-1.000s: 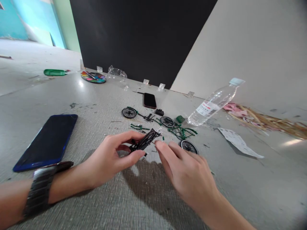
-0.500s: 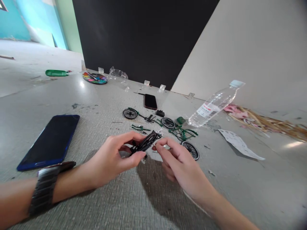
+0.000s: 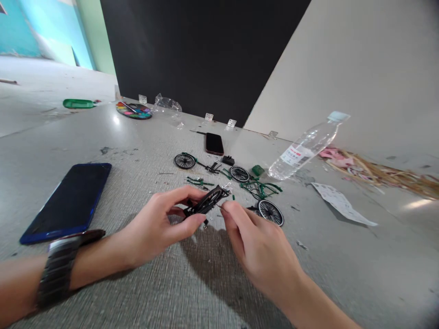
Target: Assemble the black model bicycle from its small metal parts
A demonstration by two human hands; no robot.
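Note:
My left hand [image 3: 161, 226], a dark watch on its wrist, pinches a small black wheel-and-fork assembly [image 3: 206, 203] just above the grey table [image 3: 103, 137]. My right hand [image 3: 257, 246] is pinched at the assembly's right end, thumb and forefinger together on something tiny that I cannot make out. Behind them lie model bicycle parts: a spoked wheel [image 3: 184, 161] at the left, another wheel [image 3: 239, 173], a third wheel [image 3: 270, 212] by my right hand, and a green frame [image 3: 262, 188].
A blue phone [image 3: 68, 201] lies at the left, a dark phone [image 3: 214, 143] at the back. A clear plastic bottle [image 3: 305, 148] lies on its side at the right, near a paper sheet [image 3: 339, 203] and straw-like scraps [image 3: 377, 173]. A paint palette [image 3: 133, 110] sits far back.
My right hand shifted slightly, its fingertips closing in at the right end of the black assembly. My left hand kept holding the assembly in place.

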